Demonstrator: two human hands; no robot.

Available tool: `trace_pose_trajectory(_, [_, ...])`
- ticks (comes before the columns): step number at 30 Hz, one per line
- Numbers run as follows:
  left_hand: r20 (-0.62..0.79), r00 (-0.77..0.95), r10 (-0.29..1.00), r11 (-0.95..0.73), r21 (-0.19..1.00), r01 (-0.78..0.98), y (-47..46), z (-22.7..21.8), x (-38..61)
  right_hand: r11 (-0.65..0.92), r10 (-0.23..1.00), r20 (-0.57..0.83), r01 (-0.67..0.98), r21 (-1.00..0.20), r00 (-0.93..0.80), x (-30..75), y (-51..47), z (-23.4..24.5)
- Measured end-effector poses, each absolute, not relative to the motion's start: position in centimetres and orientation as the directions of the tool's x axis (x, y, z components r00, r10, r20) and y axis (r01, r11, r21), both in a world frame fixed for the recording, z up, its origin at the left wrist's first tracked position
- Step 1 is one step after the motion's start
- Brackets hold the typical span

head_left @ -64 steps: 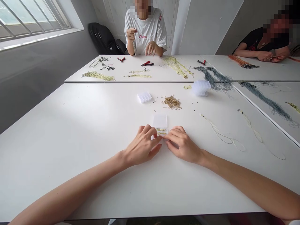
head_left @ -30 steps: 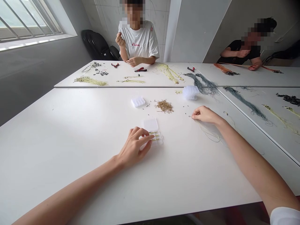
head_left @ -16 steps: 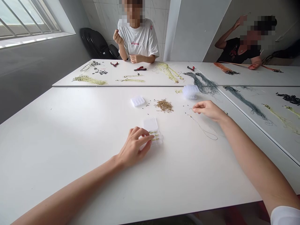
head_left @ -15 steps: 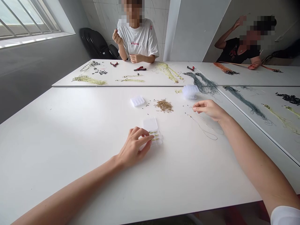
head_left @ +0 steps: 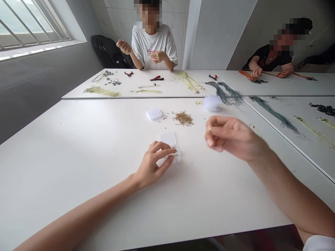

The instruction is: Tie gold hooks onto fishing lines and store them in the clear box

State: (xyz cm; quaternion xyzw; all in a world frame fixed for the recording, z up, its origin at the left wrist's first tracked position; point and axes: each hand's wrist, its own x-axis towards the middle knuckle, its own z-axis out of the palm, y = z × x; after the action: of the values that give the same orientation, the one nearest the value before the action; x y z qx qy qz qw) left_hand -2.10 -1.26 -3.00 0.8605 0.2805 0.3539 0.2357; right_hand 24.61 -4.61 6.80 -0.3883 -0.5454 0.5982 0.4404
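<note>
The left-hand grip [head_left: 153,165] is closed over a small transparent plastic compartment box [head_left: 169,140], with the fingers curled across its near part and the box resting on the counter. Gold-coloured pieces can be made out inside the box, but they are largely hidden by the fingers. The right-hand grip [head_left: 230,136] is raised above the counter, well apart from the box, and is pinched closed on a tiny gold-coloured item [head_left: 210,129]. That hand is motion-blurred, so the item cannot be identified.

A loose heap of thin brass-coloured pins [head_left: 183,119] lies on the white counter [head_left: 78,146], between a small closed white plastic box [head_left: 154,113] and a frosted plastic box [head_left: 212,103]. Grey-green cords [head_left: 227,97] are spread beside the frosted box. On the far counter, red-handled pliers [head_left: 157,78] lie among yellow-green strands [head_left: 187,82]. A co-worker in a white T-shirt [head_left: 154,47] sits beyond that counter, and another in a black top [head_left: 272,57] sits to the right. A barred window [head_left: 28,28] is seen at upper left. The faces are pixelated, and the person's arms are cut off by the lower frame edge.
</note>
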Motion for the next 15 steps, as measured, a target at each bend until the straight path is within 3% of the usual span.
trace_pose_trajectory(3, [0.347,0.589,0.730,-0.581,0.769,0.267,-2.2,-1.4,-1.0,-0.078,0.922,-0.038,-0.090,-0.993,-0.386,22.4,-4.7,5.0])
trace_pose_trajectory(7, [0.234,0.525,0.818,-0.401,0.887,0.230,-2.5,1.2,0.4,-0.011,0.935,-0.003,-0.021,-1.000,-0.355,21.4,-4.8,3.8])
trace_pose_trajectory(15, [0.315,0.516,0.797,-0.495,0.830,0.258,-1.9,2.3,1.3,0.005,0.939,-0.031,0.104,-0.995,-0.343,21.4,-5.1,3.1])
